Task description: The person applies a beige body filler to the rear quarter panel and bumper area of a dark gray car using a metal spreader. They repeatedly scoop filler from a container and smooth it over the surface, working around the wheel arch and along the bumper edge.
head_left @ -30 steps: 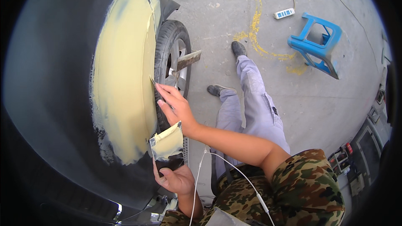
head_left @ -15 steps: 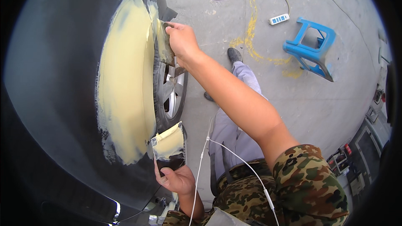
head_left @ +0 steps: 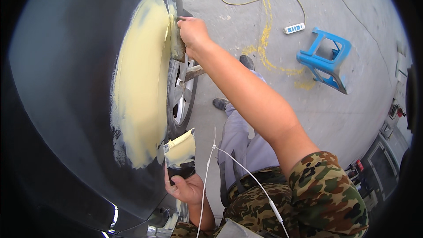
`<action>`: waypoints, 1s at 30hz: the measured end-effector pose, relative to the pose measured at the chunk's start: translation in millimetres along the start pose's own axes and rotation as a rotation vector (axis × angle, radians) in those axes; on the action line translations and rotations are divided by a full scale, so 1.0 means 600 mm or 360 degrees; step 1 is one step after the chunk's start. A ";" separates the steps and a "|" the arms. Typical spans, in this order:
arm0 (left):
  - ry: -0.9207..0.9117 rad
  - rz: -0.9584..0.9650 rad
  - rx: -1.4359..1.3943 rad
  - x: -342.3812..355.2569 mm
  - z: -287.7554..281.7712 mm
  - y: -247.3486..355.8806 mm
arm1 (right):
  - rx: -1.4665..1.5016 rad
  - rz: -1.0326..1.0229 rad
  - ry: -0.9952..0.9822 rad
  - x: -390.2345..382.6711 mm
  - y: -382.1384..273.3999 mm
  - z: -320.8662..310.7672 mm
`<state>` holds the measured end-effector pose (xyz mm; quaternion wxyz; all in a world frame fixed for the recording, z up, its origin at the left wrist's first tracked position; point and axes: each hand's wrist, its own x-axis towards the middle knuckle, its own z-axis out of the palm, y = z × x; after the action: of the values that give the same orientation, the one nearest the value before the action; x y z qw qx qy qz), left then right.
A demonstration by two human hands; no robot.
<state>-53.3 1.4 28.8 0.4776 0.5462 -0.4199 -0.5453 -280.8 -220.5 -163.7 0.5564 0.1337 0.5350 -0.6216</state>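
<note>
Pale yellow body filler (head_left: 141,83) covers a long curved patch on the dark car panel (head_left: 66,105), beside the wheel arch. My right hand (head_left: 194,35) is closed on a thin flat spreader (head_left: 177,46) smeared with filler. Its blade lies at the arch edge, by the upper end of the patch and over part of the wheel (head_left: 178,105). Lower down, my left hand (head_left: 187,189) grips a black spreader (head_left: 183,170) upright near the patch's lower end. A thick ridge of filler (head_left: 181,143) sits along that spreader's top edge.
A blue plastic stool (head_left: 324,61) is on the grey floor to the right, near a white power strip (head_left: 294,28) with a yellowish cord. A white cable (head_left: 251,176) hangs across my front. Equipment (head_left: 383,163) lines the far right.
The car and filler patch sit slightly further right in the picture. My right hand and its spreader stay at the arch edge, a little higher; my left hand still holds the loaded spreader.
</note>
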 end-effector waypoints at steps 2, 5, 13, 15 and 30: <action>-0.0004 -0.0001 0.0006 -0.001 -0.002 0.002 | 0.0001 -0.0019 -0.0011 0.002 0.001 0.000; -0.0019 0.0011 0.0007 -0.001 -0.006 0.004 | -0.0039 -0.0026 -0.0001 0.001 0.004 0.002; -0.0012 0.0032 -0.0049 -0.011 -0.041 -0.005 | -0.0080 -0.0354 -0.0139 -0.058 0.033 0.002; -0.0021 0.0045 -0.0102 -0.013 -0.054 -0.007 | -0.0128 -0.0448 -0.0124 -0.079 0.044 0.004; -0.0048 0.0109 0.0110 -0.076 -0.177 -0.027 | -0.0262 -0.0975 -0.0215 -0.167 0.162 -0.018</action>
<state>49.3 55.9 16.1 0.4705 0.5392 -0.4641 -0.5220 -169.9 -138.0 -141.9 0.3866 -0.1207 0.5607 -0.7222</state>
